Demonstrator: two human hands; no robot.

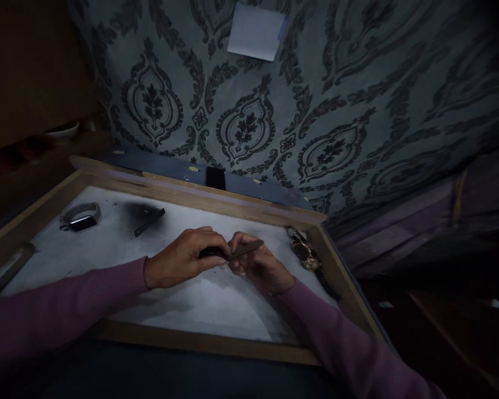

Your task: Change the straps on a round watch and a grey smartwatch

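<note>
My left hand (187, 257) is closed on a dark object (212, 252), largely hidden by the fingers. Facing it, my right hand (258, 263) pinches a flat brown strip (249, 249) with a rounded end, which looks like a watch strap. Both hands meet just above the white base (183, 305) of a shallow wooden-framed tray. Whether the dark object and the strip are one piece I cannot tell. Wristwatches (310, 260) with dark straps lie by the tray's right side. A smartwatch (82, 220) with a grey band rests at the left.
A thin dark bar (149, 221) lies in the tray near its back. The wooden rim (208, 341) runs all round. Behind it, a black rectangular item (215, 178) sits on blue cloth. White paper (256, 31) rests on the patterned fabric. An olive-grey object (10, 269) lies at the left corner.
</note>
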